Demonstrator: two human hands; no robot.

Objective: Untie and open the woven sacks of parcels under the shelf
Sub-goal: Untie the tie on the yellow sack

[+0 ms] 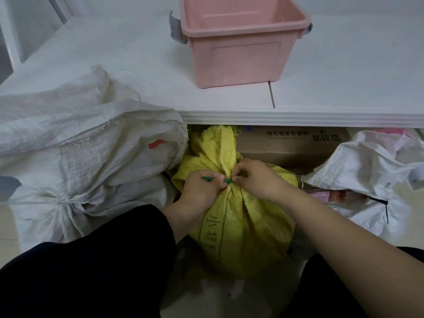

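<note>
the person's dark-trousered legs point(91, 271) are framing the yellow woven sack point(241, 237), which is standing on the floor between them, probably so that it is staying put while the knot is being worked. both hands are meeting at its gathered neck. the left hand point(199, 189) is pinching one end of the green tie point(228, 180) with curled fingers. the right hand point(257, 177) is pinching at the knot from the other side, seemingly bracing the bunched fabric so the tie is loosening rather than sliding. the neck is not yet opening. to the left, a white woven sack point(68, 203) is lying with its neck knotted, and more white sacking point(91, 134) is heaping over it up onto the shelf. to the right, an opened white sack point(367, 175) is gaping. behind, a cardboard box point(298, 143) is sitting under the shelf point(298, 115), which is carrying a pink tub point(243, 42).
</note>
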